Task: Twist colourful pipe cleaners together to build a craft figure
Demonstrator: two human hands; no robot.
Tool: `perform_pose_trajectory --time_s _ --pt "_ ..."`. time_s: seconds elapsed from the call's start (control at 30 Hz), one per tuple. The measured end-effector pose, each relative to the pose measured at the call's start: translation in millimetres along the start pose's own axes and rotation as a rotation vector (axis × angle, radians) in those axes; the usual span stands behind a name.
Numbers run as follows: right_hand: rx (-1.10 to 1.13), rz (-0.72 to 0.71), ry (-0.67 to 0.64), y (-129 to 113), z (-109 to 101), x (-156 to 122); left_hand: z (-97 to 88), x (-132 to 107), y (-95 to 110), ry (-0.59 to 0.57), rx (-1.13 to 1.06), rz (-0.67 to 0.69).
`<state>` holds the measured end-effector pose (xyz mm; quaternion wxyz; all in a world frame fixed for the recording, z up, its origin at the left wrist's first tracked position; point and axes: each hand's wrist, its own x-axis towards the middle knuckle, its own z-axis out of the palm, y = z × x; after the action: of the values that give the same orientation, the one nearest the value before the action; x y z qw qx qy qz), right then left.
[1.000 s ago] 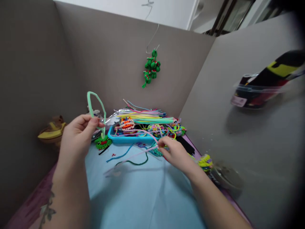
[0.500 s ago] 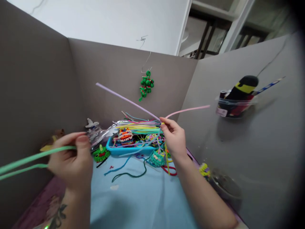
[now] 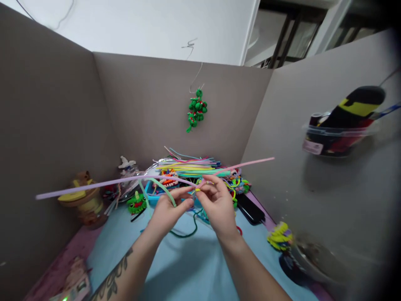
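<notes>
My left hand (image 3: 171,214) is closed, pinching a bent mint-green pipe cleaner (image 3: 166,190) between thumb and fingers. Right beside it, with the fingertips almost meeting, my right hand (image 3: 219,209) grips a small bundle of pipe cleaners where they cross. Out of that crossing a long lilac pipe cleaner (image 3: 103,183) reaches far to the left, and a pink pipe cleaner (image 3: 250,163) sticks out to the right. A bit of yellow shows at the right fingertips. The crossing itself is mostly covered by my fingers.
Behind my hands, a blue tray (image 3: 151,199) holds fuzzy figures and loose pipe cleaners (image 3: 194,167). A green fuzzy figure (image 3: 137,203) sits left, a black phone (image 3: 250,209) right. Grey panels (image 3: 150,104) enclose the table; a clear cup (image 3: 338,133) of tools hangs on the right one.
My left hand has moved right with the green pipe cleaner, up to the right hand. The lilac pipe cleaner has swung down to the left. The view has shifted slightly.
</notes>
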<state>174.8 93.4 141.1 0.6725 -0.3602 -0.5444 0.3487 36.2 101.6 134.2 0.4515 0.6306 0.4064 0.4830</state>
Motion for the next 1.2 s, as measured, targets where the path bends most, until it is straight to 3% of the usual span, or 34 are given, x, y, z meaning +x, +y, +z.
perform_pose_trajectory --time_s 0.23,0.57,0.7,0.93,1.03,1.2 --pt "-0.08 0.107 -0.016 13 -2 -1 7.8 5 -7 0.018 -0.034 0.001" --pt "-0.347 0.039 -0.187 18 -12 2 7.4 8 -12 0.078 0.013 -0.064" --pt "-0.49 -0.044 -0.258 17 -18 3 7.2 9 -11 0.097 0.086 -0.024" --pt "-0.771 -0.257 -0.269 19 -16 3 7.2 12 -14 0.08 0.313 0.1" --pt "-0.808 -0.257 -0.299 20 -16 4 1.9 16 -16 0.1 0.431 0.151" --pt "-0.779 -0.223 -0.277 26 -26 12 -21.1 18 -11 0.251 0.499 0.155"
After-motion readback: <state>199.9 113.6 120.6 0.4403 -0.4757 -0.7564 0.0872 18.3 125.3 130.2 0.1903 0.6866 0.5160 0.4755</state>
